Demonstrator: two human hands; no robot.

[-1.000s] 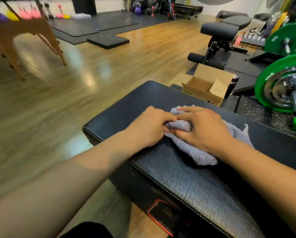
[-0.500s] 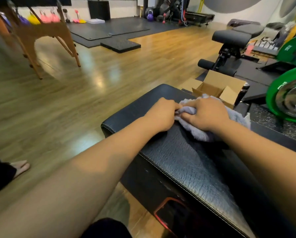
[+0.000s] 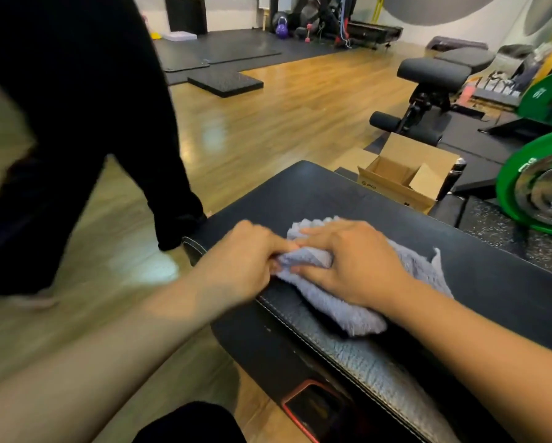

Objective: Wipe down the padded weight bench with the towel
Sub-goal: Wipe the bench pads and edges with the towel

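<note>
The black padded bench [image 3: 348, 199] runs with its long axis from the lower right, close to the camera, up to a rounded end at the upper left, which points out over the wooden floor [image 3: 284, 123]. A grey towel [image 3: 348, 314] lies bunched on the pad near that end, just inside the stitched near edge, stretched roughly along the bench. The left hand [image 3: 239, 266] has its fingers curled and pinches the towel's left fold. The right hand [image 3: 354, 266] presses palm down on top, fingers straight and pointing left, touching the left hand. A person in dark trousers [image 3: 92, 123] stands by the bench end. An open cardboard box [image 3: 393, 180] and a green weight plate [image 3: 537, 187] sit beyond the far edge.
</note>
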